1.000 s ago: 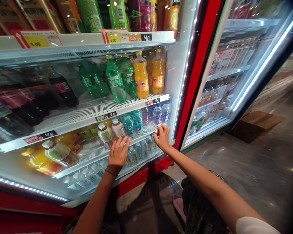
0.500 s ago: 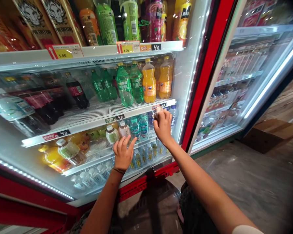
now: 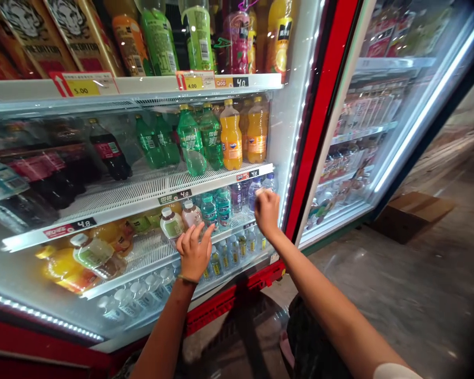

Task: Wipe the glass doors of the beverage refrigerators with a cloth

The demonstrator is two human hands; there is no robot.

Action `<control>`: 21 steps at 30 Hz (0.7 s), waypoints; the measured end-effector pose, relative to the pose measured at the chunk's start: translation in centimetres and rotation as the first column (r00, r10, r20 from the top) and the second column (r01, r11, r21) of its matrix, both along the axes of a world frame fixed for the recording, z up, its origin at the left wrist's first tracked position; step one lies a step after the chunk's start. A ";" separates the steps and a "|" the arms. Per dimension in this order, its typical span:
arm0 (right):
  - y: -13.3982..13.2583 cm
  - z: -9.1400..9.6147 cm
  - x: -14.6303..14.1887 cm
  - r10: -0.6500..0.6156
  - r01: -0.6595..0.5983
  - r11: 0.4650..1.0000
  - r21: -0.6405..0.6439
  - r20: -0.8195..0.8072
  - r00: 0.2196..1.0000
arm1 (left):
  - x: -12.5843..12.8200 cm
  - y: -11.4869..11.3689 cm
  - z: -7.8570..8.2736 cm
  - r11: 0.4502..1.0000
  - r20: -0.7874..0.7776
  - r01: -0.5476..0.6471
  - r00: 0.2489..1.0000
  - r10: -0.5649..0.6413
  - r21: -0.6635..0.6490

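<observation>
My left hand point(image 3: 194, 253) is open with its fingers spread. It appears in front of two white-capped bottles point(image 3: 171, 223) on the lower shelf, and I cannot tell whether it touches glass. My right hand point(image 3: 268, 215) is closed around a crumpled pale wad point(image 3: 259, 194), like tissue or cloth, mostly hidden by the fingers. That hand is just below the price rail point(image 3: 264, 169), near a blue-capped bottle point(image 3: 270, 181). Teal bottles point(image 3: 223, 208) stand between the two hands.
Orange soda bottles point(image 3: 231, 137), green soda bottles point(image 3: 191, 139) and dark cola bottles point(image 3: 108, 150) fill the middle shelf. A red frame point(image 3: 319, 110) divides this cooler from another at right. A cardboard box point(image 3: 413, 215) sits on the floor point(image 3: 351, 295).
My right hand has moved slightly down relative to the shelf rail, with the wad still in it. The view has shifted a little; the left hand keeps its spread pose.
</observation>
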State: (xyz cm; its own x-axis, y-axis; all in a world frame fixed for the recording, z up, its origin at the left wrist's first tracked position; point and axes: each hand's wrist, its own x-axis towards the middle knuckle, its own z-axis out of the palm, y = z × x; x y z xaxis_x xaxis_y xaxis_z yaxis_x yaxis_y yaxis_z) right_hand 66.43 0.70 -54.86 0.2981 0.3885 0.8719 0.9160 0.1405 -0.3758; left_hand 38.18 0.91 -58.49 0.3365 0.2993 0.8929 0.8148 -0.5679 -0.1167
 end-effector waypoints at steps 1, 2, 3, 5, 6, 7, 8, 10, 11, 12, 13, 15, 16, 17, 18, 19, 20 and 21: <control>0.4 1.0 0.9 -0.057 0.061 0.997 0.044 -0.099 0.993 | 0.1 0.0 -0.1 1.000 0.000 0.007 1.000 -0.007 0.001; 0.7 1.6 1.4 -0.092 0.108 0.991 0.078 -0.182 0.979 | 0.3 0.1 -0.2 1.000 -0.003 0.010 1.000 -0.010 0.002; 0.9 1.6 1.5 -0.110 0.136 0.986 0.098 -0.235 0.966 | 0.4 0.1 -0.3 1.000 -0.005 0.009 1.000 -0.009 0.006; 1.0 -0.3 0.6 -0.109 0.130 0.988 0.083 -0.216 0.970 | 0.7 0.2 -0.5 1.000 -0.010 -0.005 1.000 0.005 0.015; 0.9 -2.0 -0.2 -0.087 0.095 0.994 0.045 -0.149 0.985 | 0.9 0.2 -0.6 1.000 -0.010 -0.015 1.000 0.016 0.022; 0.7 -3.9 -1.0 -0.042 0.041 0.999 -0.008 -0.064 0.997 | 1.1 0.2 -0.6 0.999 -0.012 -0.025 1.000 0.025 0.032; 0.4 -5.7 -1.7 0.029 -0.028 0.997 -0.072 0.018 0.999 | 1.3 0.2 -0.7 0.998 -0.016 -0.033 0.999 0.034 0.044; -0.1 -8.5 -2.0 0.158 -0.134 0.974 -0.182 0.123 0.980 | 1.8 0.2 -0.5 0.997 -0.028 -0.041 0.999 0.043 0.064; -0.2 -9.1 -1.6 0.189 -0.157 0.965 -0.212 0.139 0.972 | 2.0 0.2 -0.4 0.997 -0.032 -0.040 0.999 0.042 0.068; -0.2 -9.2 -0.7 0.190 -0.157 0.962 -0.222 0.139 0.972 | 2.2 0.1 -0.3 0.997 -0.032 -0.037 0.999 0.039 0.064; -0.1 -8.9 0.5 0.144 -0.120 0.972 -0.202 0.109 0.984 | 2.5 0.1 -0.2 0.998 -0.029 -0.031 0.999 0.033 0.056; 0.4 -7.4 3.4 -0.063 0.055 0.994 -0.097 -0.079 0.995 | 2.9 0.1 -0.1 0.999 -0.012 -0.016 1.000 0.016 0.040; 0.7 -6.6 4.7 -0.173 0.167 0.985 -0.047 -0.223 0.959 | 3.1 0.1 -0.1 1.000 -0.004 -0.006 1.000 0.006 0.031; 0.9 -5.9 5.7 -0.254 0.267 0.964 -0.017 -0.365 0.896 | 3.3 0.1 -0.1 1.000 0.004 0.007 1.000 -0.007 0.022; 1.1 -5.4 6.3 -0.303 0.339 0.941 -0.011 -0.481 0.823 | 3.4 0.2 -0.3 1.000 0.013 0.022 1.000 -0.022 0.015; 1.1 -5.1 6.2 -0.325 0.377 0.926 -0.020 -0.553 0.767 | 3.6 0.3 -0.5 0.999 0.020 0.039 0.999 -0.039 0.006; 1.1 -5.1 5.7 -0.332 0.383 0.923 -0.035 -0.577 0.747 | 3.7 0.5 -0.7 0.998 0.028 0.056 0.998 -0.056 -0.003; 0.9 -5.3 4.6 -0.332 0.372 0.927 -0.049 -0.568 0.753 | 3.9 0.6 -0.9 0.997 0.038 0.073 0.997 -0.073 -0.012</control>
